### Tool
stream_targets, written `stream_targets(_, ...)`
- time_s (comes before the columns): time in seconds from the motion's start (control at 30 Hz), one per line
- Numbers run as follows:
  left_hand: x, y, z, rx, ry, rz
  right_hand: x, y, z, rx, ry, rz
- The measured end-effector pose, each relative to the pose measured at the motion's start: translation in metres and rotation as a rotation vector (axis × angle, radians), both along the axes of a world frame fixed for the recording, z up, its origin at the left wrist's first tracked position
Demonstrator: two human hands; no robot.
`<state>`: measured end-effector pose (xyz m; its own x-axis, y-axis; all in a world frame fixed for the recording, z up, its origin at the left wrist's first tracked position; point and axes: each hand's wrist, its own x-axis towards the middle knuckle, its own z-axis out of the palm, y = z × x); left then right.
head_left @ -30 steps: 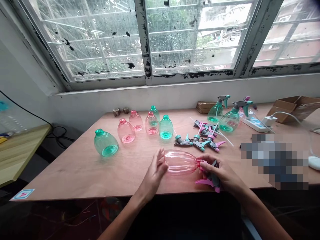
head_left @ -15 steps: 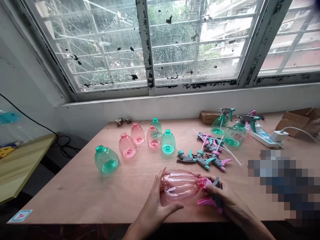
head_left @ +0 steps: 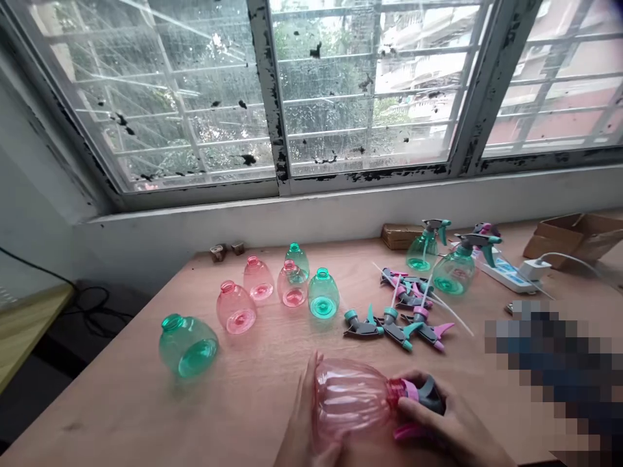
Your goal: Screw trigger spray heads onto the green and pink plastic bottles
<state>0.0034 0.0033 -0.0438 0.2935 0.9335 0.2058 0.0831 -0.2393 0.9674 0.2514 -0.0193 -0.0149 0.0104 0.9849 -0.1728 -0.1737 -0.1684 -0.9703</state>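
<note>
A pink see-through spray bottle (head_left: 353, 397) lies on its side between my hands, its neck pointing right. My left hand (head_left: 304, 421) is wrapped around the base end, fingers behind and thumb in front. At the neck, my right hand (head_left: 445, 415) grips the grey and pink spray head (head_left: 428, 394), whose pink collar sits against the bottle's threads. The pink trigger hangs below, partly hidden by the fingers. Just behind lie several loose spray heads (head_left: 399, 329), grey with teal or pink parts and white tubes.
Open-necked bottles stand to the left: green (head_left: 189, 347), pink (head_left: 237, 308) and others behind. Two green bottles with spray heads (head_left: 455, 269) stand back right, near a white power strip (head_left: 509, 272) and a cardboard box (head_left: 574, 240). A blurred-out object (head_left: 559, 370) lies right.
My view has shifted, so the bottle and hands appear lower. My left hand has closed around the bottle's base, and the spray head has turned in my right hand.
</note>
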Motion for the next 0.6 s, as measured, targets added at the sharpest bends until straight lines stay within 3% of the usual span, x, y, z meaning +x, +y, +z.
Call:
stream_targets(0.2,0.000,-0.008,0.026,0.002,0.080,-0.066,0.004,-0.003,-0.003,0.018,-0.024,0.054)
stream_targets(0.33,0.007,-0.014,0.042,-0.110,0.010,-0.031,0.008,-0.006,0.002,0.066,-0.108,0.096)
stream_targets(0.47,0.007,-0.013,0.043,-0.136,-0.104,-0.062,0.005,-0.008,0.009,0.109,-0.130,0.139)
stream_targets(0.6,0.004,-0.007,0.037,-0.096,-0.048,-0.032,0.001,-0.006,0.013,0.194,-0.113,0.138)
